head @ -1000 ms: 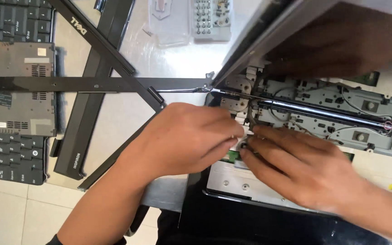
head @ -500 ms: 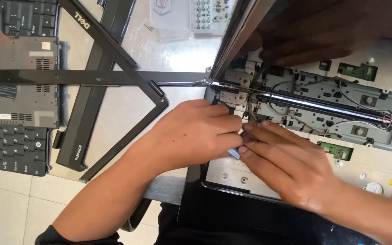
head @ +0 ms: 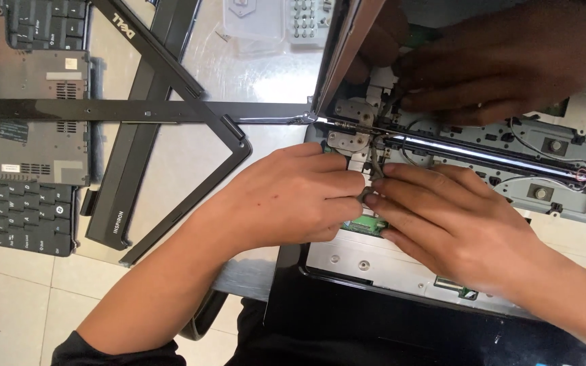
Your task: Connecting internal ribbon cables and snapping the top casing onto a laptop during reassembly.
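An opened laptop base (head: 442, 271) lies in front of me with its metal frame and hinges bare. My left hand (head: 293, 196) and my right hand (head: 456, 217) meet fingertip to fingertip over the left part of the base, just below the left hinge (head: 347, 139). Both pinch a small grey piece (head: 368, 195), from which a thin cable (head: 374, 159) rises toward the hinge. A green circuit board (head: 364, 224) shows under my fingers. Most of the grey piece is hidden by my fingertips.
Another person's hand (head: 503, 61) rests on the hinge area beside the tilted laptop lid (head: 340, 61). To the left lie a black screen bezel (head: 171, 108), a removed cover panel (head: 35, 129), a keyboard (head: 25, 220) and a clear plastic tray (head: 272, 20).
The other person's hand has come down further over the hinge area. My two hands stay at the same spot, fingertips drawn closer together around the small grey piece.
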